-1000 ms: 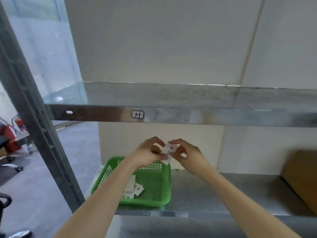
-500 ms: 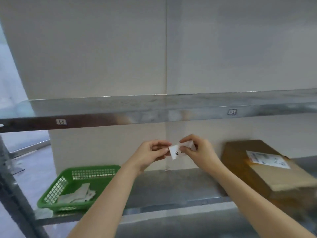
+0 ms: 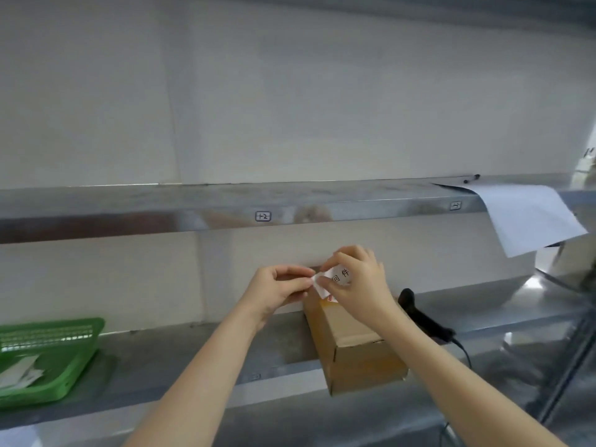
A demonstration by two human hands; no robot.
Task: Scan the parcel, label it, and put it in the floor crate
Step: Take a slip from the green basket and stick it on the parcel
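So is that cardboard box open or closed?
Closed, as far as visible: the cardboard box shows flat top flaps, none raised. The hands hide its far end.

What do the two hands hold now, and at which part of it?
A small white label: left hand fingers pinch its left corner, right hand fingers grip its right part, above the cardboard parcel.

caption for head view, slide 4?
Both hands pinch a label above the box on the shelf.
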